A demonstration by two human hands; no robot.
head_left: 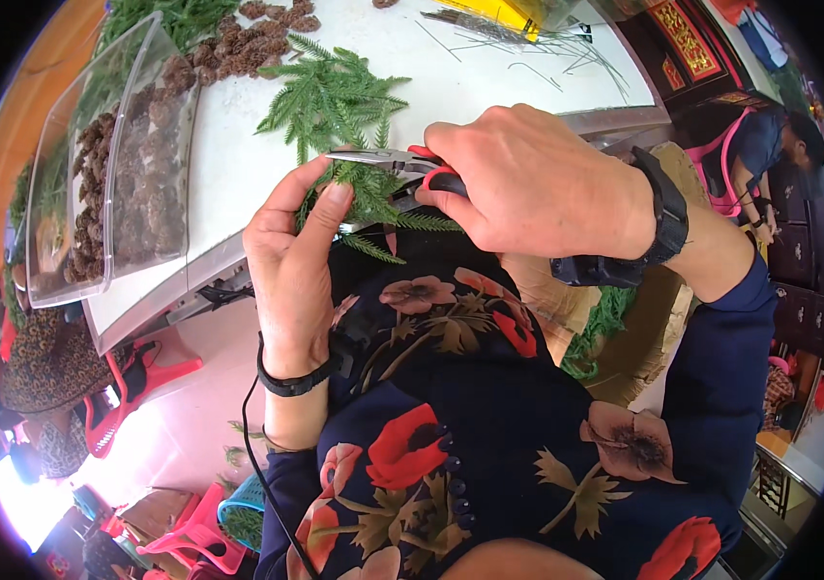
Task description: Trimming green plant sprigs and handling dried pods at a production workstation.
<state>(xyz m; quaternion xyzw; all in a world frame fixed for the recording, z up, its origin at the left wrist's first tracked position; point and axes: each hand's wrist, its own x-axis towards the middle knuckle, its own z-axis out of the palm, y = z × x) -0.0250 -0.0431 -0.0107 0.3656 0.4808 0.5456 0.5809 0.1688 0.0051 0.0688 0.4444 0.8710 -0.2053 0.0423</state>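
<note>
My right hand (538,179) is closed around the red-and-black handles of a pair of pliers (378,158). The metal jaws point left, lying across the top of a green artificial fir sprig (373,198). On the sprig's left side, my left hand (291,242) pinches it between thumb and fingers, close to the tips of the pliers. Whether the jaws grip a stem or wire cannot be made out. Just beyond my hands, more green sprigs (330,97) lie in a pile on the white tabletop (451,82).
A clear plastic bin (146,164) with pinecones stands at the table's left edge, and loose pinecones (248,43) lie beyond it. Thin wires (567,63) spread near a yellow package (499,14). A cardboard box (659,353) with greenery sits below my right arm. People sit on both sides.
</note>
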